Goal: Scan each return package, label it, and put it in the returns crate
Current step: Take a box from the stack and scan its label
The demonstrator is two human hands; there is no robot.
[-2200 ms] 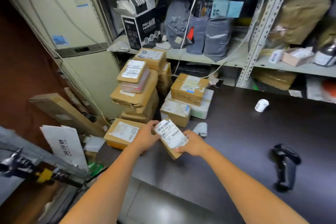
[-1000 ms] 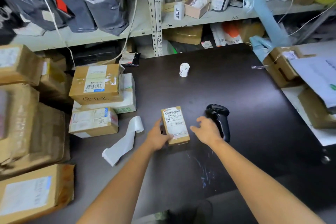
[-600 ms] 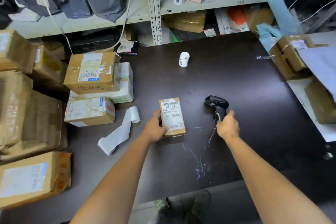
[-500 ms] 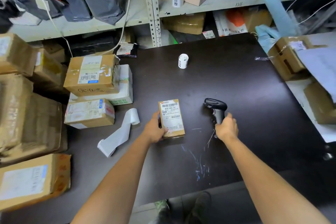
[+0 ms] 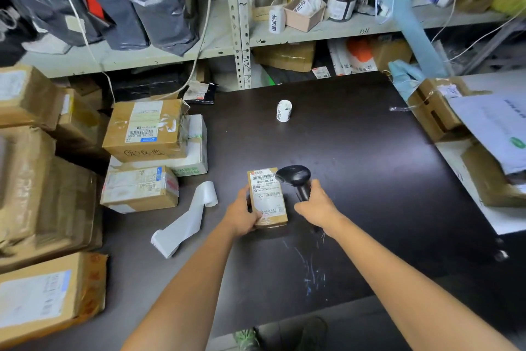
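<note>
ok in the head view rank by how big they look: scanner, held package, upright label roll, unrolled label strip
1. unrolled label strip
2. held package
3. scanner, partly hidden by the right hand
4. upright label roll, though it stands farthest away

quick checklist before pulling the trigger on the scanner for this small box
1. Small box steadied by left hand: ok.
2. Shipping label face up, barcode uncovered: ok.
3. Scanner gripped in right hand: ok.
4. Scanner head at the box's top right corner, aimed at the barcode: cannot tell.
5. Label roll within reach on the dark table: ok.
6. Returns crate located: cannot tell, none identifiable in view.
</note>
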